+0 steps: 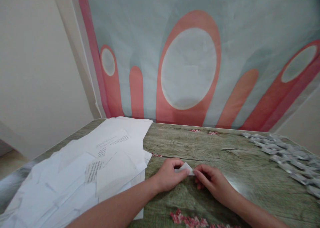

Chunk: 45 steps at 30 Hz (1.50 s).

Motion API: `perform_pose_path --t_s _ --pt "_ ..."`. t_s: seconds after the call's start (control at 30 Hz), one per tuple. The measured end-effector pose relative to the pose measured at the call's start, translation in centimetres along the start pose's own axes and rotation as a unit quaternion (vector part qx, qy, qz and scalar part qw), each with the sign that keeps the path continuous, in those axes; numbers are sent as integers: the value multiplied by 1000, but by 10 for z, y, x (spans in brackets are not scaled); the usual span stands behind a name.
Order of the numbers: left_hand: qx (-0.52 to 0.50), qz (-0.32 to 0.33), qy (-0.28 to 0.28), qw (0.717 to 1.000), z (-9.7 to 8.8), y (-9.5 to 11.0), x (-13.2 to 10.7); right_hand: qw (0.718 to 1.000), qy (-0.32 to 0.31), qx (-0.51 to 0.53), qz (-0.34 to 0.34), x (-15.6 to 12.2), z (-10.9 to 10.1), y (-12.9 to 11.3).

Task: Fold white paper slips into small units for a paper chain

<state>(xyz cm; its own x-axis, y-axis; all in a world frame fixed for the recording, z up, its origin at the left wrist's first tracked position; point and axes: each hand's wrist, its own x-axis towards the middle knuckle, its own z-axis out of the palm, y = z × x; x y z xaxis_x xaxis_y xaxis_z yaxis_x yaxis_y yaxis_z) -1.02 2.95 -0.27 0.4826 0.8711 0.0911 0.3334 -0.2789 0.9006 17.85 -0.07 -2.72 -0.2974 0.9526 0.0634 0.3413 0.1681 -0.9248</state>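
Observation:
Between my two hands is a small folded piece of white paper (185, 167), held just above or on the wood-patterned table. My left hand (170, 174) pinches its left side with the thumb in front. At its right corner, the thumb and fingertips of my right hand (208, 178) close on the paper. Part of the piece is hidden behind my left thumb and fingers. To the left of my left hand lies a spread pile of white paper sheets (120, 174), some with printed lines.
Several folded grey-white paper pieces (287, 158) lie in rows on the table's right side. The table cover (180, 141) has a wood print with pink flowers (190, 219). Behind the table's far edge stands a wall covering (142, 31) with pink-red and grey shapes.

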Motion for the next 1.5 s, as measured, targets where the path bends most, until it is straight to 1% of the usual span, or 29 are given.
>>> perform_pose_path --t_s 0.13,0.33,0.47,0.53,0.6,0.67,0.77,0.83,0.9,0.93,1.0,1.1,1.3,1.43,1.5 --pt "6 -6 -4 1000 -1 2 0 996 0 -74 -40 -2 -1 -2" --pt "46 2 -8 999 0 2 -1 991 -21 -114 -70 -2 -4 -8" --pt "57 23 -13 998 1 0 -1 982 -24 -158 -99 -3 -5 -11" --pt "68 33 -16 997 2 0 -2 980 -30 -166 -102 -3 -4 -10" --pt "72 32 -19 997 2 0 -2 982 -37 -160 -97 -2 -4 -10" --pt "54 24 -16 998 2 0 -2 985 -39 -142 -88 -2 -4 -10" --pt "-46 3 2 999 0 -3 1 993 -29 -92 -64 0 -5 -10" --pt "-127 -20 30 991 -1 -6 4 998 -20 -49 -43 1 -6 -9" --pt "-164 -51 52 984 -2 -9 7 999 -14 -16 -27 2 -7 -8" --pt "-165 -66 53 983 -3 -10 8 1000 -11 -5 -22 3 -7 -7" --pt "-160 -86 41 983 -3 -10 10 1000 -8 6 -17 3 -7 -5" --pt "-160 -92 19 983 -3 -8 10 1000 -6 11 -15 4 -8 -4" --pt "-167 -63 -30 984 -4 -4 9 1000 3 17 -13 4 -7 -3" --pt "-177 -45 -41 982 -5 -6 9 1000 6 20 -12 4 -6 -3" --pt "-188 -48 -35 980 -4 -8 10 1000 6 27 -7 3 -6 -3"
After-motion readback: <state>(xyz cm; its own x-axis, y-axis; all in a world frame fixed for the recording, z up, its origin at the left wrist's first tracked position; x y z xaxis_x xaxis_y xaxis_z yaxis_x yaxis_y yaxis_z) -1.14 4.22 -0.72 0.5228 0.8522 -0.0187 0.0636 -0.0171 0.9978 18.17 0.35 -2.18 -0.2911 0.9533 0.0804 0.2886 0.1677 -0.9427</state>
